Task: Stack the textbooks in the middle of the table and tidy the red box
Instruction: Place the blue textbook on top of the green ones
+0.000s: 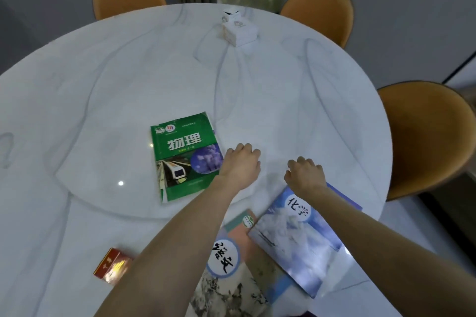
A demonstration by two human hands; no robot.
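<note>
Nearest the middle of the round table (pixel 103 90) lies the green book (pixel 185 157), flat and face up, its cover showing a train. Just beside its right edge the left hand (pixel 240 166) hangs with fingers curled under into a loose fist, holding nothing. A short gap to the right, the right hand (pixel 305 175) is curled the same way and also holds nothing; its wrist crosses the far corner of the blue book (pixel 296 239), which lies face up toward the table's near right edge. That blue book overlaps a pink book (pixel 231 265) lying at the near edge, partly under the left forearm. The red box (pixel 112 265) sits by the near left edge, well apart from the books. At the far edge stand white boxes (pixel 238 29), with orange chairs (pixel 425 136) around the table.
</note>
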